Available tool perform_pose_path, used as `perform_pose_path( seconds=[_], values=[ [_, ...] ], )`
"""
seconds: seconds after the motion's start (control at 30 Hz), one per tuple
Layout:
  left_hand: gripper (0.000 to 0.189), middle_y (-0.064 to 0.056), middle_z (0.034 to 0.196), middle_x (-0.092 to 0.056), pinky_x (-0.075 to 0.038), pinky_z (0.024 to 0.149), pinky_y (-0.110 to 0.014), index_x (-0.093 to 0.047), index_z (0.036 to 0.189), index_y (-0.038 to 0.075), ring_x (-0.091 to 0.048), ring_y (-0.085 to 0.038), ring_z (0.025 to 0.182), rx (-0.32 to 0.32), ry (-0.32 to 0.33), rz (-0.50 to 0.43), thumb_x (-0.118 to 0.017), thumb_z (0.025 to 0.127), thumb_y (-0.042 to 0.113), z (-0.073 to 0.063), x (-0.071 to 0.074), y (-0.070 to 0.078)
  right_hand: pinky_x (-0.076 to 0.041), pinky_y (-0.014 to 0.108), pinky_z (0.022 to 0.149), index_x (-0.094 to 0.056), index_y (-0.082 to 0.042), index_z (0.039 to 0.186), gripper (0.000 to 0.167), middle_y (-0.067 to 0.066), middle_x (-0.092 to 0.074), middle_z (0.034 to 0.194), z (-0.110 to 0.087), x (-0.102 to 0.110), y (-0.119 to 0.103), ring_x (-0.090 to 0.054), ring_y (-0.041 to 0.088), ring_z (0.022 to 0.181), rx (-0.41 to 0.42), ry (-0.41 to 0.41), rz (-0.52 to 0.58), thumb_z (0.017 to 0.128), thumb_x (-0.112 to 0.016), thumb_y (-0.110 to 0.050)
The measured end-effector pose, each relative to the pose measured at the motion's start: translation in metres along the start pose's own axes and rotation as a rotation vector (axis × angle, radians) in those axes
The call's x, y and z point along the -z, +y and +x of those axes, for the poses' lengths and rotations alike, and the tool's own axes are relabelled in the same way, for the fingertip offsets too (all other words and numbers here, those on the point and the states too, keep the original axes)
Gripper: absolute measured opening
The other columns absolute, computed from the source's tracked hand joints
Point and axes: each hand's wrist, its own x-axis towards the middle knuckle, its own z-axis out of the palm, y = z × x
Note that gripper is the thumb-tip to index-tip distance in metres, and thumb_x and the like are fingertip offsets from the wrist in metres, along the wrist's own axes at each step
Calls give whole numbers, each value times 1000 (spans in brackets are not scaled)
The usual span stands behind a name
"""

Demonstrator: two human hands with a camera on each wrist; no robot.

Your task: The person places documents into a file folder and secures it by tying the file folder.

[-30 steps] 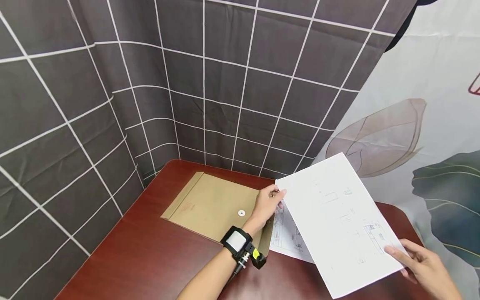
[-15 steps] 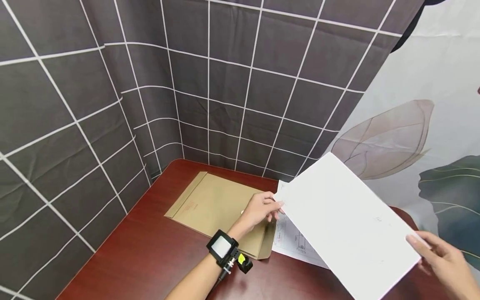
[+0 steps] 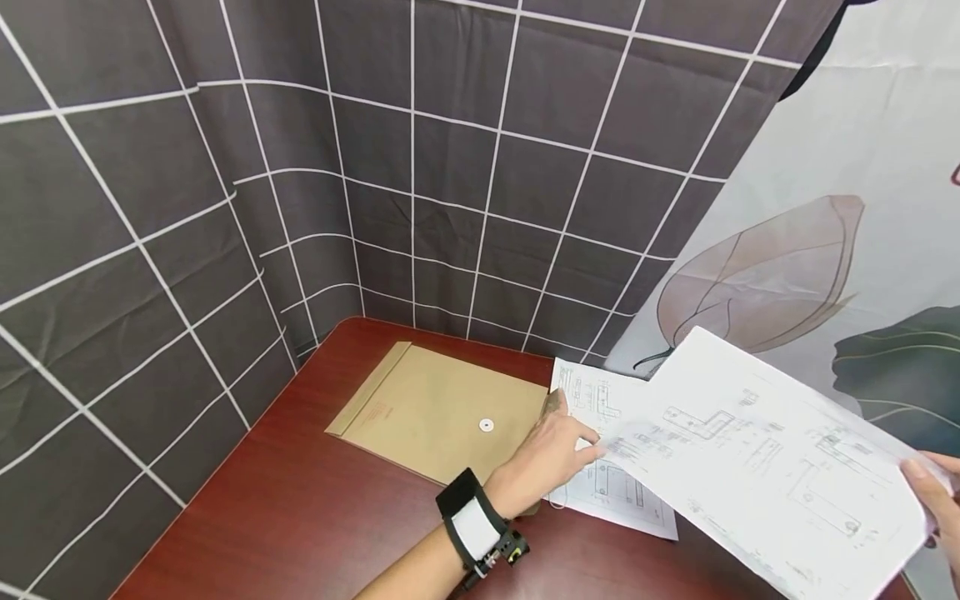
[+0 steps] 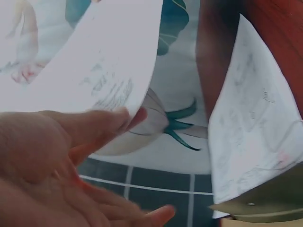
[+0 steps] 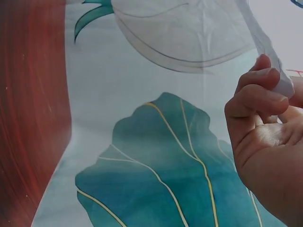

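My left hand point(image 3: 551, 454) pinches the left edge of a white paper sheet point(image 3: 757, 475) printed with technical drawings. In the left wrist view, the thumb and forefinger point(image 4: 113, 120) meet on that edge while the other fingers stand apart. At the far right, my right hand point(image 3: 941, 492) grips the sheet's other end, its fingers curled at the paper's edge point(image 5: 279, 80) in the right wrist view. Held up off the table, the paper bends a little. Under my left hand lies another printed sheet point(image 3: 637, 508), beside the flap end of a brown document envelope point(image 3: 435, 408) with a white button.
A dark red wooden table point(image 3: 300, 517) bears the envelope and the lying sheet. Behind it hangs a grey curtain point(image 3: 450, 167) with a white grid. To the right is a white cloth point(image 3: 892, 125) with leaf and petal prints.
The raised paper has swung to the right, and a face with clear drawings shows where it looked nearly blank. My right hand has moved right; my left hand sits slightly lower and farther right.
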Motion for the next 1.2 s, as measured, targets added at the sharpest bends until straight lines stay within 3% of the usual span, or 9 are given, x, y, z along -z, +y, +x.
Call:
perform_pose_path(
  seconds=[0.1, 0.17, 0.3, 0.4, 0.6, 0.73, 1.03, 1.13, 1.2],
  values=[
    [18, 5, 104, -69, -35, 104, -34, -76, 97, 17, -38, -28, 133, -37, 49, 53, -63, 92, 30, 1, 5, 6, -29, 25, 33, -46, -42, 105, 25, -26, -51, 74, 1, 3, 2, -48, -4, 47, -9, -9, 23, 101, -45, -17],
    [18, 6, 96, -67, -43, 90, -24, -74, 90, 16, -51, -15, 115, -52, 67, 3, -63, 93, 30, 3, 8, 5, -34, 20, 36, -47, -41, 105, 26, -26, -52, 78, 1, 5, 3, -50, -7, 53, 10, -37, 54, 102, -42, -16],
    [25, 9, 70, -60, -39, 54, -16, -66, 72, 14, -56, -1, 68, -8, 40, -284, -63, 93, 27, 5, 14, -5, -37, 16, 37, -57, -31, 104, 30, -20, -62, 82, 1, 5, 7, -57, -5, 58, 89, -162, 326, 101, -42, -5],
    [29, 11, 57, -61, -40, 47, -16, -61, 66, 11, -59, -2, 53, 53, -2, -487, -64, 92, 23, 4, 16, -15, -35, 18, 34, -64, -22, 100, 31, -12, -69, 79, 3, 3, 8, -61, 0, 56, 89, -254, 520, 98, -45, 3],
    [28, 6, 57, -65, -42, 45, -19, -57, 67, 7, -64, -11, 52, 101, -49, -647, -66, 91, 19, -3, 19, -33, -26, 20, 30, -69, -19, 97, 35, -5, -65, 63, 6, -2, 3, -54, 1, 43, 83, -333, 514, 95, -48, 8],
    [23, 4, 61, -67, -42, 45, -20, -62, 74, 7, -66, -13, 55, 130, -95, -680, -66, 91, 21, -10, 20, -46, -12, 35, 35, -70, -10, 99, 29, 4, -58, 58, 9, -7, -2, -39, 12, 36, 96, -396, 530, 95, -48, 9],
    [18, -11, 72, -69, -49, 54, -31, -69, 78, 6, -67, -32, 67, 221, -217, -677, -69, 88, 21, -23, 25, -65, -44, 24, 51, -66, -31, 98, 18, -12, -68, 80, 22, -17, -20, -58, 10, 61, 17, -424, 16, 93, -62, -14],
    [18, -6, 69, -68, -48, 53, -29, -72, 80, 4, -65, -26, 63, 220, -205, -591, -69, 88, 19, -28, 20, -69, -38, 28, 43, -68, -27, 100, 18, -8, -68, 78, 25, -19, -20, -56, 13, 55, 25, -421, 132, 94, -61, -12],
    [16, 0, 68, -67, -46, 54, -25, -74, 82, 5, -61, -15, 61, 195, -145, -436, -68, 89, 17, -32, 14, -71, -29, 33, 39, -70, -22, 101, 23, -1, -67, 74, 27, -17, -17, -52, 14, 50, 36, -426, 311, 94, -57, -4]
  ],
)
